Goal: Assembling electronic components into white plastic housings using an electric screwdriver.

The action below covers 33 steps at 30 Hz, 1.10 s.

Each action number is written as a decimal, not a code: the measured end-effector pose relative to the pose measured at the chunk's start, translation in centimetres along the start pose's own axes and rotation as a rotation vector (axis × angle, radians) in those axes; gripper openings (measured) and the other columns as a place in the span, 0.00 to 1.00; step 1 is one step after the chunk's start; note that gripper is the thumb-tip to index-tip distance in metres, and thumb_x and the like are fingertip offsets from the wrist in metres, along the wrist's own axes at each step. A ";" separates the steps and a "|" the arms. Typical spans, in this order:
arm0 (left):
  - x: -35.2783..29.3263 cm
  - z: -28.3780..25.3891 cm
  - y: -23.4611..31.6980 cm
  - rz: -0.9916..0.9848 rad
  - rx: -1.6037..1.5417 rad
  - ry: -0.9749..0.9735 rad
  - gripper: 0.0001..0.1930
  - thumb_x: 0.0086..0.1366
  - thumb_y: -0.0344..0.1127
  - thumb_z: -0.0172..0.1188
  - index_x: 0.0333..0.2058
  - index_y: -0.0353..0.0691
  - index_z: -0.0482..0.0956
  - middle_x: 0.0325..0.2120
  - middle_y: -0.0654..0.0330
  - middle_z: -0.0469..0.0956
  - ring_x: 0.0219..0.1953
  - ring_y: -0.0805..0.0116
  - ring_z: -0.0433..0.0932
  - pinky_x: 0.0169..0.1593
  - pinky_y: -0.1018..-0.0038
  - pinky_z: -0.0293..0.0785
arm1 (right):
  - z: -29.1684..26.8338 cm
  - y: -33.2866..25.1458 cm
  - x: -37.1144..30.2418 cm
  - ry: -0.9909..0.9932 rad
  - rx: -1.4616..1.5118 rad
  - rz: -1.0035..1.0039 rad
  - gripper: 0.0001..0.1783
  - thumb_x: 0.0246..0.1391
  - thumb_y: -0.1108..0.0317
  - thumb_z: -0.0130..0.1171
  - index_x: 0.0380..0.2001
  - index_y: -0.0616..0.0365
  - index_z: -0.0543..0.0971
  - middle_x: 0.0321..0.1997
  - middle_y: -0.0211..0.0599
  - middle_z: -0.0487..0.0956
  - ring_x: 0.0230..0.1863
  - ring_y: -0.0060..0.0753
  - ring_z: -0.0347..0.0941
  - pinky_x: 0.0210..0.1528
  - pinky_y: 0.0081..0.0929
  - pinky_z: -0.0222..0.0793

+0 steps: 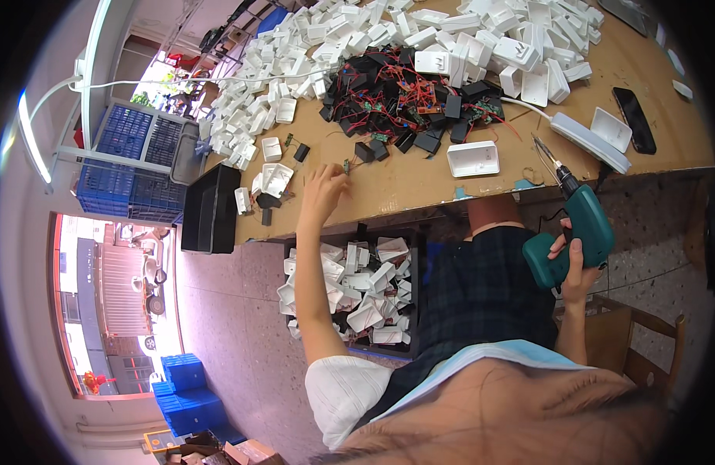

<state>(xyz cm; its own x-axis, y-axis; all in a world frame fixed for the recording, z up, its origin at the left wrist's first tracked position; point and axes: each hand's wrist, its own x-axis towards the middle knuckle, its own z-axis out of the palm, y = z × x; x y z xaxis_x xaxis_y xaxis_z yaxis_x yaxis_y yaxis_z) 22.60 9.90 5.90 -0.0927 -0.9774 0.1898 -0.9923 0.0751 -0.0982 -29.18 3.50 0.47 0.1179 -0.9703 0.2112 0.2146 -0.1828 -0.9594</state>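
Observation:
My left hand (324, 192) is over the front edge of the cardboard-covered table, its fingers loosely bent with the thumb apart. I see nothing held in it. Just beyond its fingertips lies a small green circuit board (347, 165), close to some black blocks (364, 152). To its left are white plastic cases (274, 180) with small black parts. My right hand (576, 263) grips a green electric drill (588, 223) in front of the table, its bit pointing up toward the tabletop. An open white case (473, 159) sits near the table edge between my hands.
Black blocks with red wires (396, 93) are heaped mid-table, behind them a large pile of white cases (311, 54). A white power strip (590, 142) and black phone (635, 120) lie right. A crate of white cases (350, 291) stands below; a black bin (209, 209) adjoins the left edge.

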 end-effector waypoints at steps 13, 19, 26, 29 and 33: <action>-1.4 1.0 -2.7 0.048 -0.412 -0.067 0.07 0.59 0.24 0.65 0.35 0.39 0.79 0.40 0.56 0.78 0.46 0.51 0.77 0.48 0.61 0.75 | 0.2 0.0 -0.2 -0.020 0.073 0.016 0.19 0.71 0.65 0.51 0.57 0.69 0.74 0.55 0.44 0.79 0.34 0.26 0.76 0.37 0.27 0.76; -0.7 1.9 2.0 0.011 -0.233 0.142 0.05 0.61 0.26 0.66 0.35 0.40 0.79 0.40 0.57 0.79 0.41 0.54 0.78 0.43 0.62 0.75 | 1.0 -0.2 -0.4 -0.007 0.039 0.038 0.20 0.72 0.61 0.49 0.54 0.69 0.75 0.52 0.45 0.78 0.32 0.26 0.75 0.35 0.26 0.74; 4.9 5.1 15.6 -0.364 -0.708 0.635 0.04 0.68 0.27 0.64 0.41 0.36 0.82 0.35 0.57 0.80 0.37 0.64 0.80 0.41 0.70 0.76 | 1.4 0.9 -1.0 -0.053 0.058 0.076 0.20 0.72 0.62 0.49 0.55 0.69 0.75 0.47 0.42 0.79 0.32 0.25 0.75 0.37 0.27 0.73; 7.8 6.4 20.3 -0.344 -0.789 0.674 0.05 0.65 0.26 0.66 0.39 0.38 0.81 0.36 0.55 0.79 0.39 0.56 0.78 0.45 0.64 0.74 | 1.9 0.4 -1.1 -0.087 0.056 0.135 0.21 0.71 0.62 0.51 0.56 0.70 0.75 0.40 0.41 0.80 0.31 0.25 0.75 0.38 0.26 0.73; 8.7 7.0 25.2 -0.269 -0.500 0.686 0.09 0.57 0.32 0.72 0.36 0.44 0.81 0.42 0.58 0.75 0.50 0.53 0.73 0.56 0.56 0.63 | 1.8 1.2 -1.5 -0.145 -0.006 0.154 0.20 0.68 0.67 0.55 0.55 0.73 0.76 0.32 0.39 0.81 0.29 0.25 0.76 0.37 0.25 0.75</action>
<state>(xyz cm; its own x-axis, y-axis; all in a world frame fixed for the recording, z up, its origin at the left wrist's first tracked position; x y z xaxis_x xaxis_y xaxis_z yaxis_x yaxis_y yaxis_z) -2.59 1.91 -1.80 0.2790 -0.6526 0.7045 -0.8926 0.0944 0.4409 -27.31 5.00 -0.61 0.2875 -0.9539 0.0864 0.1779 -0.0354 -0.9834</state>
